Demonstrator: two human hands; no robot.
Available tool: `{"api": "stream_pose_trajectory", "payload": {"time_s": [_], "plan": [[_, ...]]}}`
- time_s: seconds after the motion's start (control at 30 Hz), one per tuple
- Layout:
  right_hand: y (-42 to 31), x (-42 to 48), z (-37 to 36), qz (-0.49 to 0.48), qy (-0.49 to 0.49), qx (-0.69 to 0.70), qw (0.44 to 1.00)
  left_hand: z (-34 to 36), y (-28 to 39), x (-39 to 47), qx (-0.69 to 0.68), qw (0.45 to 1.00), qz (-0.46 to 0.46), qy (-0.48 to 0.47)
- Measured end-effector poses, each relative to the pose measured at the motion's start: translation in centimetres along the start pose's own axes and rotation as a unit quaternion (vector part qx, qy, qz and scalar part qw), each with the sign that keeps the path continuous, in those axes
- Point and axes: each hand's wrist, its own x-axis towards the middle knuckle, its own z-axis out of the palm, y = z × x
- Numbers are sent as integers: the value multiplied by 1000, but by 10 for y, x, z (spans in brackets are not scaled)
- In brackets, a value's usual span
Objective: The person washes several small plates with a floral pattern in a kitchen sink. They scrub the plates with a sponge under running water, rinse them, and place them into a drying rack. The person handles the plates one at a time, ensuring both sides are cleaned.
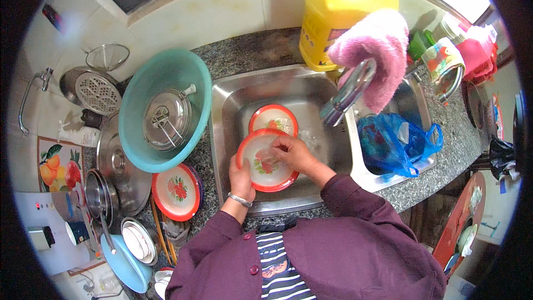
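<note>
My left hand (242, 179) grips the left rim of an enamel plate (260, 179) with a red-orange rim and a floral centre. The plate is held tilted above the steel sink basin (333, 150). Fingers of my right hand (295, 154) are bunched over the plate's middle, around a blurred, see-through wad (272, 156); its material is unclear. Behind, a similar enamel plate (270, 112) lies in the basin, partly covered by the held one. Shallow water seems to lie beside it.
A chrome faucet (349, 91) draped with a pink towel (387, 58) overhangs the basin. A blue plastic bag (395, 141) fills the second sink. At left stand a teal plastic basin (166, 62) and stacked enamel plates (177, 191). Behind is a yellow jug (320, 21).
</note>
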Motion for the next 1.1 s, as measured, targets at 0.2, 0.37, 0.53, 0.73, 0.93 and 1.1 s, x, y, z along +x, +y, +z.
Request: {"api": "stream_pose_trajectory", "payload": {"time_s": [0.2,0.37,0.53,0.73,0.93,1.1], "plan": [[-59,-26,-43,-84,17,-29,996,-13,11,11,13,1000,-8,-3],[-64,-37,-60,-108,-38,54,992,-23,8,18,-66,962,-140,-227],[-90,-40,-58,-51,-32,196,979,-16,17,0,-73,947,-215,-229],[-115,-47,-54,-98,-41,75,991,-14,22,1,-120,946,-217,-211],[-127,-51,-51,-174,-5,-6,985,-16,20,-2,-158,942,-223,-194],[-121,-49,-42,-136,10,-7,991,-17,22,0,-153,948,-217,-172]]}}
